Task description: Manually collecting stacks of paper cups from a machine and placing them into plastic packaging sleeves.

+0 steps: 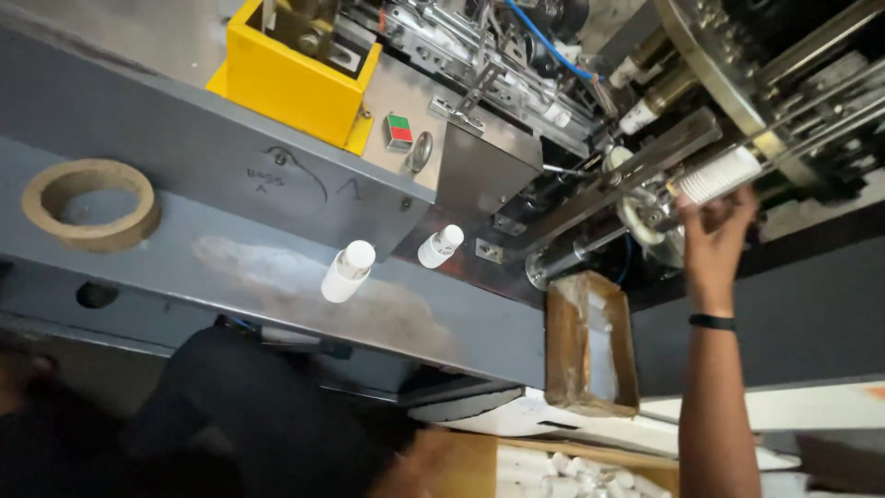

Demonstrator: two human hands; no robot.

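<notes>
White paper cups, nested in a short stack, lie on their side at the far right of the machine, the stack's long axis running from lower left up to the right, toward the steel disc and rods behind it. The right hand reaches up from the lower right edge of the view on a long bare forearm with a black wristband; its fingers curl around the near, lower-left end of the stack, touching it and seemingly closed on it, though blur hides the exact grip. The cups sit just above and beyond that hand, so the stack points away from the wrist. At the lower left corner a blurred shape may be the left hand; whether it is released or clenched cannot be told, and it lies well apart from the cups, so the right is far the nearer. On the grey ledge stand two small white bottles, tipped on a slant, with a tan ring toward its left end. A yellow box sits at the top, a red-and-green switch beside it, and an open carton below the hand.
</notes>
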